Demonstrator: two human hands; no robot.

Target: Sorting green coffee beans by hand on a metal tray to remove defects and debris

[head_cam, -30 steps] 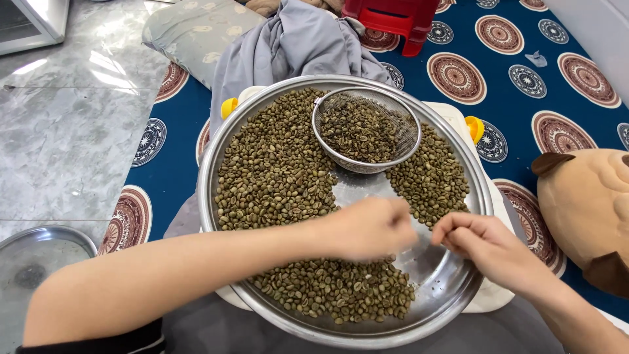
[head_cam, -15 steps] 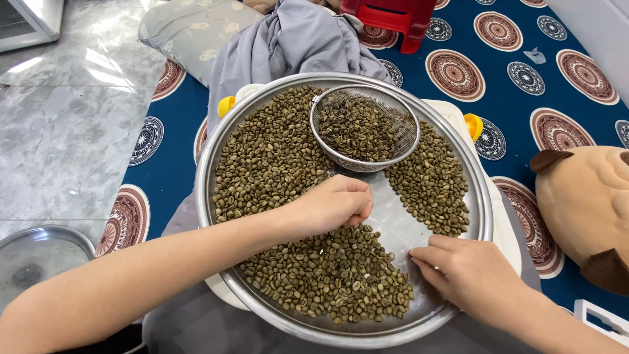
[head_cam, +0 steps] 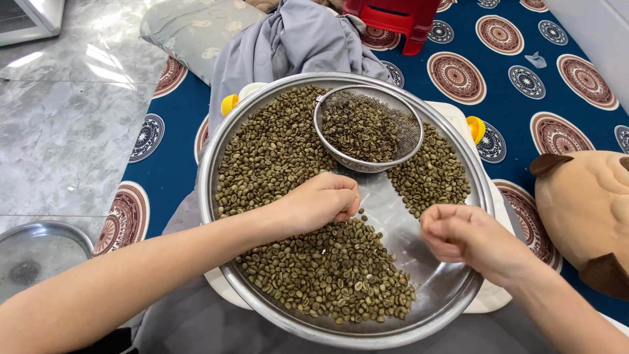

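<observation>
Two bare hands over a steel tray of green beans.

The tray (head_cam: 216, 151) rests on a white lidded box (head_cam: 488, 305) with yellow clips, over a blue patterned mat (head_cam: 167, 141). Beans (head_cam: 275, 157) fill the tray's left side, a second heap lies at the near edge, and a smaller patch sits at the right, with bare metal between them. A mesh sieve (head_cam: 368, 128) with darker beans stands in the far part of the tray. The left hand (head_cam: 321, 203) rests on the beans at the tray's middle, fingers curled inward and pinched together; whether they hold a bean is hidden. The right hand (head_cam: 468, 239) hovers above the bare metal at the near right, fingers loosely clenched, contents not visible. A plush toy (head_cam: 586, 210) lies right of the tray; grey cloth (head_cam: 295, 42) and a red stool (head_cam: 393, 16) lie beyond it, and another steel pan (head_cam: 39, 252) sits on the floor at the left.
</observation>
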